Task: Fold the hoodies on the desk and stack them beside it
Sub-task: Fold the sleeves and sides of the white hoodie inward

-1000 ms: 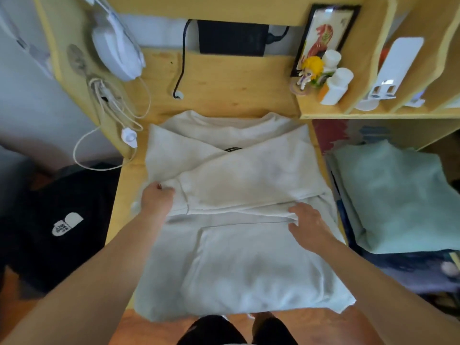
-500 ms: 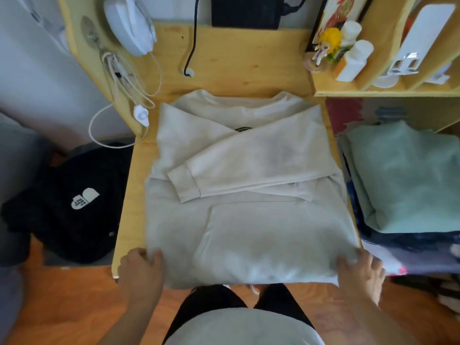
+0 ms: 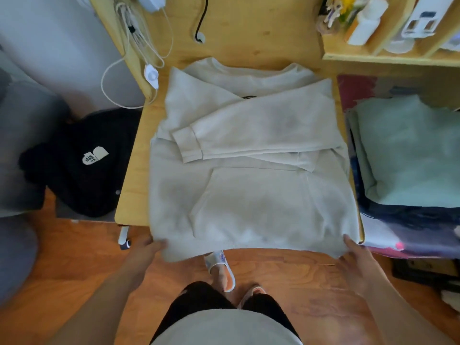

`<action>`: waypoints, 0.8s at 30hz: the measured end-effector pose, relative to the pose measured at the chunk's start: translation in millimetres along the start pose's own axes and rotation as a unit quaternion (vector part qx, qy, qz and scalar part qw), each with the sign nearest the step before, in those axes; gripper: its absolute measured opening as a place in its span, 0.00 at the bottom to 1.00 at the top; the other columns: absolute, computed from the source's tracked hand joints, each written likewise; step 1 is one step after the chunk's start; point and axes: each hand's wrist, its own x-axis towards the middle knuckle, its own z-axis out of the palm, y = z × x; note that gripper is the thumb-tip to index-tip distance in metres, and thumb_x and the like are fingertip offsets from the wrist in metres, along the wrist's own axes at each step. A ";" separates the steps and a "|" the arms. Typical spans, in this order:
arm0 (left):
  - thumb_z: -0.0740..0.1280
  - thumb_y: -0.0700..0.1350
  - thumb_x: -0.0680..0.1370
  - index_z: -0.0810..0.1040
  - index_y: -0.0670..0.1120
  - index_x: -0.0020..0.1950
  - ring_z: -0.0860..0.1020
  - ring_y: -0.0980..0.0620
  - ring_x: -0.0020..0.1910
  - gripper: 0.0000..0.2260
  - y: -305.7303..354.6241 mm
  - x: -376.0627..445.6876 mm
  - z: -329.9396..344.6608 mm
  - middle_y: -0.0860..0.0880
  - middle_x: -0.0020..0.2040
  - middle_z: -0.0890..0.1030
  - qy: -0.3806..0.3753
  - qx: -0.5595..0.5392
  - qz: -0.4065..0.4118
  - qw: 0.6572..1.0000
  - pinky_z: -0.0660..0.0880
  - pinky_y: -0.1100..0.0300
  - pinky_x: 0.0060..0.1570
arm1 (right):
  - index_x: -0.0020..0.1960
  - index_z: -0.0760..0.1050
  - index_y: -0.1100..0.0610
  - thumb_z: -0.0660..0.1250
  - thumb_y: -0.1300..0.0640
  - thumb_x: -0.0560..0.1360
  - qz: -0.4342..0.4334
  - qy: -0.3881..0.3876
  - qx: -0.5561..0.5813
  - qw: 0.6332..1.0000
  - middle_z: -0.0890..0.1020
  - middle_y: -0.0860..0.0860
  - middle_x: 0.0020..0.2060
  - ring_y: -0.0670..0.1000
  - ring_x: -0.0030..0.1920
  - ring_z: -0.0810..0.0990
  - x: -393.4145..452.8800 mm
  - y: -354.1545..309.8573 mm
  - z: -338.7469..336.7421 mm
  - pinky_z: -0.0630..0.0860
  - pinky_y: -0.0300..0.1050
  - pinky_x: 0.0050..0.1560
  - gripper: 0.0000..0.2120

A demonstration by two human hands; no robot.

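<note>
A light grey hoodie [image 3: 249,195] lies flat on the wooden desk [image 3: 132,190], front up, with both sleeves folded across its chest and its hem hanging over the near edge. My left hand [image 3: 144,252] grips the hem's left corner. My right hand [image 3: 356,260] grips the hem's right corner. A stack of folded clothes sits to the right of the desk, with a mint green hoodie [image 3: 410,150] on top. A black hoodie [image 3: 82,160] with a white logo lies crumpled to the left of the desk.
White cables and a switch [image 3: 151,75] hang at the desk's left side. A wooden shelf [image 3: 388,56] with bottles and a figurine stands at the back right. My feet in slippers [image 3: 220,267] stand on the wooden floor below the desk edge.
My hands left the folded sleeves, came down to the hem at the near edge, and now hold its two corners. The view has tilted downward.
</note>
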 end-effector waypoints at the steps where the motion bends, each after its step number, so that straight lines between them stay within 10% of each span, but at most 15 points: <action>1: 0.67 0.41 0.81 0.78 0.49 0.65 0.76 0.46 0.66 0.13 -0.8 -3.2 1.8 0.50 0.62 0.82 0.005 -0.023 0.004 1.000 0.69 0.46 0.70 | 0.70 0.74 0.56 0.78 0.47 0.71 0.010 -0.011 -0.006 1.000 0.83 0.56 0.62 0.59 0.62 0.82 -0.7 -1.3 -1.2 0.72 0.60 0.70 0.32; 7: 0.68 0.44 0.82 0.74 0.44 0.66 0.80 0.44 0.58 0.13 -23.1 -22.0 16.7 0.41 0.63 0.80 0.062 -0.212 -0.018 0.975 0.80 0.48 0.51 | 0.68 0.76 0.60 0.72 0.53 0.76 0.038 -0.040 -0.017 0.998 0.83 0.60 0.61 0.63 0.65 0.79 -18.3 3.3 -9.7 0.71 0.67 0.69 0.23; 12: 0.64 0.45 0.85 0.74 0.43 0.70 0.72 0.53 0.31 0.15 -31.9 -47.5 11.0 0.47 0.35 0.73 -0.036 -0.212 -0.041 0.976 0.76 0.52 0.51 | 0.66 0.76 0.58 0.69 0.63 0.77 0.007 -0.078 -0.031 0.996 0.83 0.61 0.60 0.64 0.62 0.80 -43.1 -2.1 -18.3 0.76 0.66 0.63 0.17; 18: 0.67 0.46 0.83 0.74 0.46 0.71 0.78 0.48 0.61 0.16 -16.3 -61.3 20.3 0.47 0.62 0.80 0.059 -0.341 -0.002 0.938 0.79 0.50 0.54 | 0.64 0.75 0.58 0.69 0.60 0.79 -0.037 -0.024 -0.179 0.983 0.81 0.57 0.57 0.57 0.55 0.81 -44.4 -9.6 -8.4 0.82 0.51 0.44 0.14; 24: 0.70 0.45 0.82 0.71 0.44 0.72 0.80 0.45 0.57 0.20 -9.0 -73.7 41.9 0.45 0.61 0.79 0.181 -0.399 0.019 0.899 0.80 0.46 0.53 | 0.65 0.73 0.62 0.67 0.60 0.81 -0.011 -0.032 -0.269 0.963 0.80 0.59 0.48 0.54 0.37 0.81 -53.2 9.2 -13.5 0.79 0.43 0.26 0.13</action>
